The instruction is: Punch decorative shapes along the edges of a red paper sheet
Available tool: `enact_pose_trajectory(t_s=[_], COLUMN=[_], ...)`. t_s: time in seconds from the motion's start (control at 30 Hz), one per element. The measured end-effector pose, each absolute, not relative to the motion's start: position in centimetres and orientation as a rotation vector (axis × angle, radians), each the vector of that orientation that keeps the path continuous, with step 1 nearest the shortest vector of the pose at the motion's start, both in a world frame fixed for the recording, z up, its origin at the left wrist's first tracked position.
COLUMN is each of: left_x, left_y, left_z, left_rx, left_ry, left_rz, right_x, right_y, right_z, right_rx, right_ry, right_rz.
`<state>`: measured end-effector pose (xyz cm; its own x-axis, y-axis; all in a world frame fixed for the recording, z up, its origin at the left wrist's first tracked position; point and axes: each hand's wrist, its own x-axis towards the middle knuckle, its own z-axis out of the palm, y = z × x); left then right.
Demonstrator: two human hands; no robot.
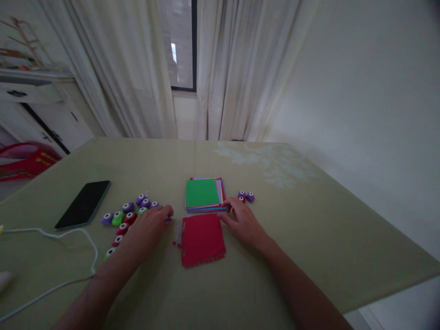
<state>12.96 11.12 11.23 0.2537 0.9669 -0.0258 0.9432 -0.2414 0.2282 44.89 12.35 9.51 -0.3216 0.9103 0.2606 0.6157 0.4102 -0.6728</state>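
Observation:
My left hand (147, 228) rests on the table among several small purple, green and red craft punches (128, 213); its fingertips cover a purple one near the red sheet, and I cannot tell if it grips it. My right hand (240, 219) lies flat beside the right edge of a red paper sheet (202, 239) with a punched border, its fingers touching the stack of coloured paper (203, 194) topped by a green sheet. Three more small punches (246, 196) sit just beyond the right hand.
A black phone (83, 204) lies on the olive tablecloth (309, 229) at the left, with a white cable (74, 256) curling near the front left. White curtains (144, 68) and a window stand behind the table. A red chair (25, 160) is at far left.

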Motion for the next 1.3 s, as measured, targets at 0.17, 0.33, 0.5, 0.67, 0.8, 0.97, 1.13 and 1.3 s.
enact_pose_trajectory(t_s=[0.17,0.33,0.5,0.67,0.8,0.97,1.13,1.3], left_x=[12.1,15.2,19.0,18.9,18.4,18.3,17.8,15.8], left_y=[11.3,10.1,8.2,8.0,8.3,8.0,8.6,10.5], left_z=[10.6,11.2,10.9,9.6,9.4,8.9,9.7,10.5], left_rx=[2.301,2.242,2.231,2.406,2.557,2.615,2.477,2.113], left_ry=[1.748,1.484,1.113,1.034,0.962,0.956,1.027,1.532], left_rz=[0.305,0.651,0.867,0.960,0.967,0.928,0.963,0.873], right_x=[44.6,43.3,41.7,41.3,41.5,41.8,42.5,44.2], right_y=[12.0,11.1,10.1,9.9,9.8,9.8,10.3,11.5], right_z=[9.4,9.8,9.0,8.2,8.7,9.3,9.6,9.8], right_rx=[-1.271,-1.144,-0.934,-0.789,-0.830,-0.843,-0.840,-1.001], right_ry=[-2.041,-1.892,-1.684,-1.503,-1.639,-1.816,-1.759,-1.611], right_rz=[0.680,1.013,1.457,1.662,1.491,1.337,1.452,1.476])
